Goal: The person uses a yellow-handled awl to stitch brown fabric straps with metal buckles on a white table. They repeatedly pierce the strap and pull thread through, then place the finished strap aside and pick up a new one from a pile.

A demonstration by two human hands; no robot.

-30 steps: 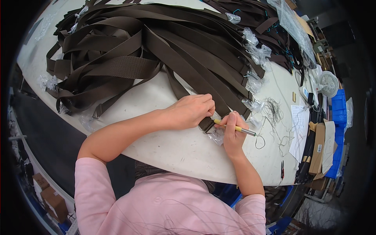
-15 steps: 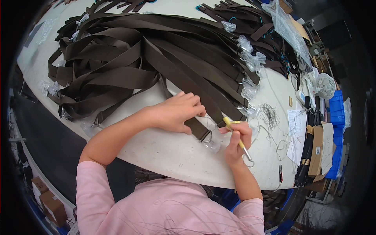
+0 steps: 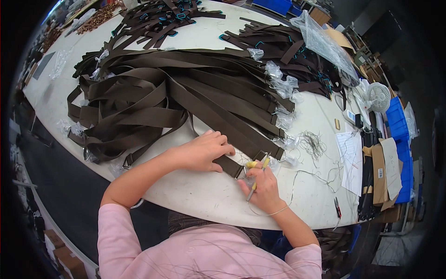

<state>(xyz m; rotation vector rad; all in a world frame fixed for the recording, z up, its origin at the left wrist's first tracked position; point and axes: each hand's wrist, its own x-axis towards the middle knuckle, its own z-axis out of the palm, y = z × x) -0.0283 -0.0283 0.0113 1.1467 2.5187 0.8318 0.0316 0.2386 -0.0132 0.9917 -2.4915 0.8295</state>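
Note:
My left hand [image 3: 204, 151] presses on a dark brown webbing strap [image 3: 226, 165], its fingers curled over the strap and the thumb bent below. The strap ends in a metal ring [image 3: 241, 172] beside clear plastic film. In my closed right hand [image 3: 263, 186] is a slim yellow-and-grey pen-shaped tool [image 3: 254, 187], trailing a thin cord [image 3: 291, 197]. A yellow cover [image 3: 253, 164] sits on one finger of that hand. The tool's upper end is near the ends of neighbouring straps [image 3: 232, 132]. Whether it touches anything cannot be made out.
A large heap of brown straps [image 3: 134, 93] with plastic-wrapped ends covers the table's middle [image 3: 186, 204]. Dark straps with blue clips [image 3: 174, 18] lie behind. To the right are tangled threads [image 3: 313, 144], papers [image 3: 348, 158], snips [image 3: 337, 208], a white fan [image 3: 378, 96] and cardboard [image 3: 378, 174].
My right hand has come left, closer to the strap's ringed end, and the tool has turned in its fingers. My left hand stays on the strap. The whole view has tilted up slightly.

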